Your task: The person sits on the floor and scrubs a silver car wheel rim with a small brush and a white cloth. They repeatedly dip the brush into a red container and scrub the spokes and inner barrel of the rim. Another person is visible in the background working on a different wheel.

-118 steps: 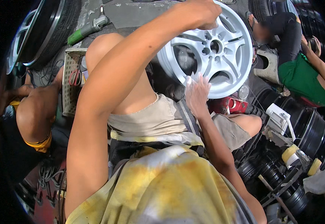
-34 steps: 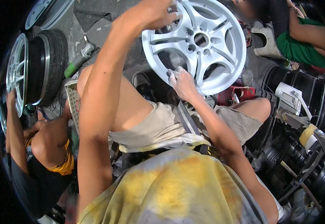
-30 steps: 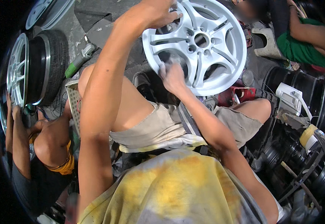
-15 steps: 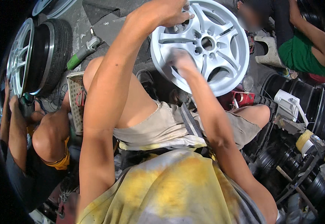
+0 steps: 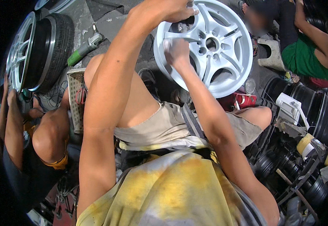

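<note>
A pale grey-white alloy wheel rim with several spokes and a round centre hole is tilted in front of my knees. My left hand is at its upper left edge, fingers curled over the rim by an opening between spokes. Against the left part of the wheel face presses my right hand, blurred by motion. Its fingers look bent together around a small pale thing that I cannot make out.
A green and grey angle grinder lies on the floor at the left, near a plastic basket with red-handled scissors. Two co-workers sit nearby, one holding a wheel rim beside a tyre. Black rims crowd the right side.
My right hand has slid up and to the left over the wheel face. The left hand keeps its hold, and the wheel appears almost in the same place.
</note>
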